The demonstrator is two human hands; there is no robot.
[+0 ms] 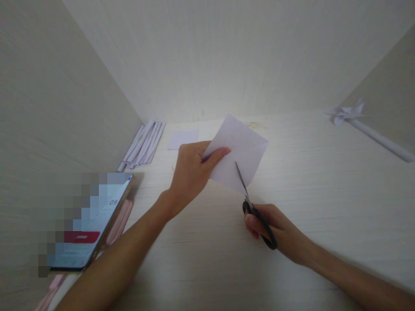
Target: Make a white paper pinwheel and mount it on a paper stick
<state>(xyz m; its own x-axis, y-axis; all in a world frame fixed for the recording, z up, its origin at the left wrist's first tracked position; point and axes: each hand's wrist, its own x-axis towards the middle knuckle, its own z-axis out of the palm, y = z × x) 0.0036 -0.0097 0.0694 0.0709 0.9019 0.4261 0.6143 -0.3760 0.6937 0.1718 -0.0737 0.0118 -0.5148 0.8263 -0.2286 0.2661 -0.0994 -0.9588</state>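
Observation:
My left hand [194,168] pinches a white square sheet of paper [241,142] at its left side, thumb on top and fingers hidden behind. The sheet is held up above the table with one corner pointing toward me. In my right hand [269,224] is a pair of scissors [262,224] with black handles, my thumb and fingers in the loops. One blade lies across the front of the paper near its lower corner. The other blade is mostly hidden behind the sheet.
Several rolled paper sticks [144,144] lie at the back left. Near them is another paper square [183,139]. A paper pinwheel [348,113] on a rolled stick [379,139] rests at the right. A phone [94,220] leans at the left over pink items [119,222]. Walls enclose the table.

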